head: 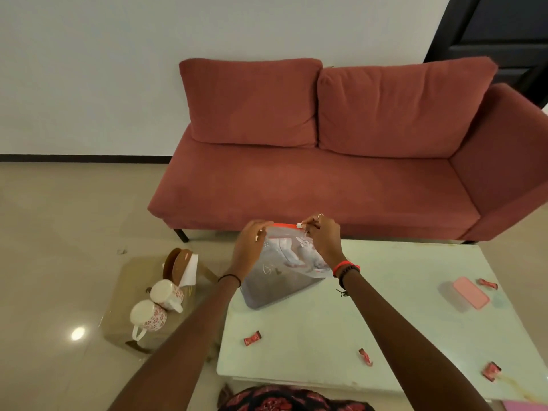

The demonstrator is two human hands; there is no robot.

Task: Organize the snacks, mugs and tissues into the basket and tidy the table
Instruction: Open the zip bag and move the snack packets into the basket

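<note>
A clear zip bag [284,274] with a red zipper strip stands on the far left part of the white table [400,330], with red-and-white wrapped things inside. My left hand [250,244] pinches its top left corner. My right hand [321,237] pinches the white slider at the top right end. Several red wrapped candies lie loose on the table: candy [252,338], candy [365,356], candy [491,371], candy [487,283]. Two white floral mugs [148,317] [167,293] lie in a tan basket [127,339] on the floor to the left, next to a brown round holder with white tissues [185,266].
A pink-lidded clear box [465,293] sits at the table's right side. A red sofa [326,167] stands just beyond the table. Beige tiled floor [59,232] spreads to the left. A dark door [510,31] is at the upper right.
</note>
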